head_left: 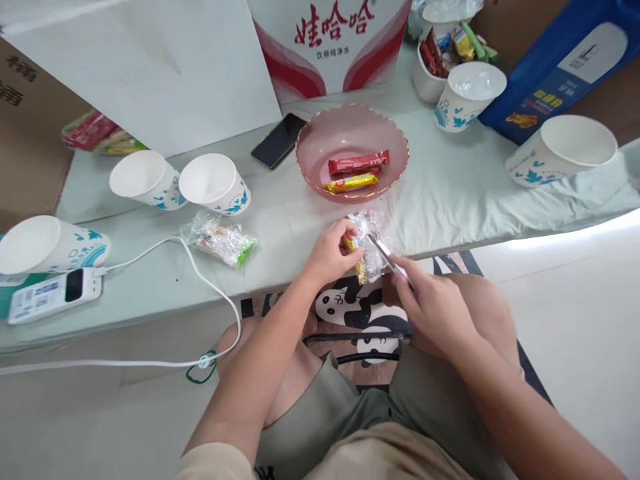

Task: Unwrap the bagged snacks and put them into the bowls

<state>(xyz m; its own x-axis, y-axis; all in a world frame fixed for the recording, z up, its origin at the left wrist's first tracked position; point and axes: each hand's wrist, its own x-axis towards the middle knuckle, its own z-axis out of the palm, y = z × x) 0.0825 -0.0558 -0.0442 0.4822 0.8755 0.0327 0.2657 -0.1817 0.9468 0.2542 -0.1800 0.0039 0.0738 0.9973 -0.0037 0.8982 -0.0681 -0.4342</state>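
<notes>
head view: nearer than the pink bowl (350, 123), left hand (333, 252) pinches a clear packet (373, 265), right hand's (433, 297) fingers clamp a metal tool (383, 251); cutting seems underway, next calling for steadiness.

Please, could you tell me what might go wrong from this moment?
The slim metal tool in the right hand points into the clear packet close to the left hand; a slip might hurt the fingers.
The packet is at the front edge of the table, so something could drop to the floor.
The white cable hangs near the left arm; a snag might pull the white device.
</notes>
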